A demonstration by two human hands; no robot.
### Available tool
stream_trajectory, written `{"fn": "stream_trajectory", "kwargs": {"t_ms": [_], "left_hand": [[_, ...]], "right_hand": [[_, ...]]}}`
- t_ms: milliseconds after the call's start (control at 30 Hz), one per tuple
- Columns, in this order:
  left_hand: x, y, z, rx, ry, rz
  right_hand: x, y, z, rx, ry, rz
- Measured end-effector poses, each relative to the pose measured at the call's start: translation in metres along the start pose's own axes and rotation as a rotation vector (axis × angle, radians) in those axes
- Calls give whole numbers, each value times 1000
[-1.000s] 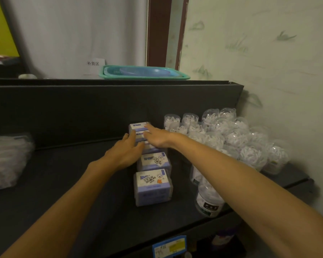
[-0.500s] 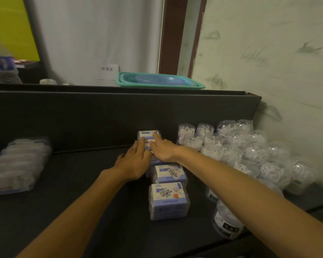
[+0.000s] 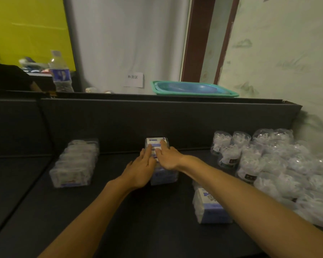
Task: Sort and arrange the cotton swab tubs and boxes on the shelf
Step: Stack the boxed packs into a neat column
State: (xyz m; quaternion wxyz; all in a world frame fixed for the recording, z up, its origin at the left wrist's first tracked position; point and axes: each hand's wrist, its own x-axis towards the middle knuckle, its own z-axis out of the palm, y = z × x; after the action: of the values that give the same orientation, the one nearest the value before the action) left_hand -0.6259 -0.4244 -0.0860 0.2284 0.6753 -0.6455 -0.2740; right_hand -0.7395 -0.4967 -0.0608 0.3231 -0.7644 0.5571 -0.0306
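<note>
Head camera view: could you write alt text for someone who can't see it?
Two bare hands, left hand and right hand, rest with straight fingers on a row of blue-and-white boxes on a dark shelf. Clear round tubs crowd the right; one separate box sits nearer.

shelf [image 3: 119,220]: wrapped pack [image 3: 74,162] left | box row [image 3: 158,161] centre, against back wall | lone box [image 3: 209,207] right-front | tubs [image 3: 272,164] far right

Head-worn view, forward-down, close over shelf [image 3: 119,211]
</note>
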Motion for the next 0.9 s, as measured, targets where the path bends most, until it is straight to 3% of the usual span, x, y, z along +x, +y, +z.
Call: {"fn": "stream_trajectory", "kwargs": {"t_ms": [467, 667, 900], "left_hand": [[-15, -56, -18, -332, 110, 42], [-23, -64, -22, -539, 225, 41], [-21, -66, -28, -707, 152, -9]], "right_hand": [[1, -50, 38, 144, 42, -43], [2, -60, 54, 431, 88, -52], [-9, -38, 69, 931, 91, -184]]}}
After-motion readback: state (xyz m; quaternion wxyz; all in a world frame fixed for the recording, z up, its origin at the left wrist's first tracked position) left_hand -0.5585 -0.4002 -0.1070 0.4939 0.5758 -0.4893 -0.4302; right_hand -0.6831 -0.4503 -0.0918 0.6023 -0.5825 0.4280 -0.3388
